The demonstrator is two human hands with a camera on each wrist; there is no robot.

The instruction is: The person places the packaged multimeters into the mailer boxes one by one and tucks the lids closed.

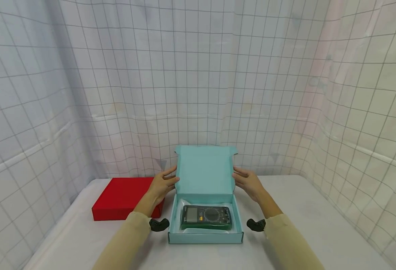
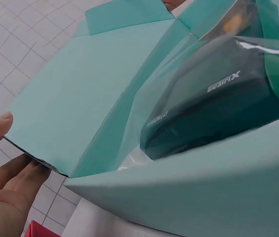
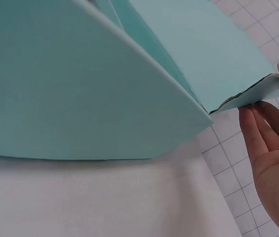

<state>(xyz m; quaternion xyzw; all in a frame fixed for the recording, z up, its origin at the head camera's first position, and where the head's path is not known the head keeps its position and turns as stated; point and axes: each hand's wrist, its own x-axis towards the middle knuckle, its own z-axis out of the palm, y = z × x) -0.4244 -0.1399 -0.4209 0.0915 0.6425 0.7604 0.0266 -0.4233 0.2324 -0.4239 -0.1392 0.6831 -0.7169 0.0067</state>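
- A red box [image 1: 125, 198] lies flat to the left of the turquoise box [image 1: 204, 239], partly behind the person's left forearm.
- The left hand [image 1: 161, 185] is at the left rear of the turquoise box, pinching the lid's side edge, thumb on the inner face and fingers behind.
- The lid [image 1: 204, 170] stands raised at the back of the turquoise box, its plain inner face toward the person.
- A multimeter [image 1: 211, 215] in a green casing lies inside the turquoise box, display at its left end and dial to the right, with clear plastic [image 2: 134, 159] around it.
- The right hand [image 1: 250, 184] is at the right rear of the turquoise box, its thumb and fingers clamped on the lid's other side edge.
- The white tabletop [image 1: 302, 217] extends under and right of the turquoise box.
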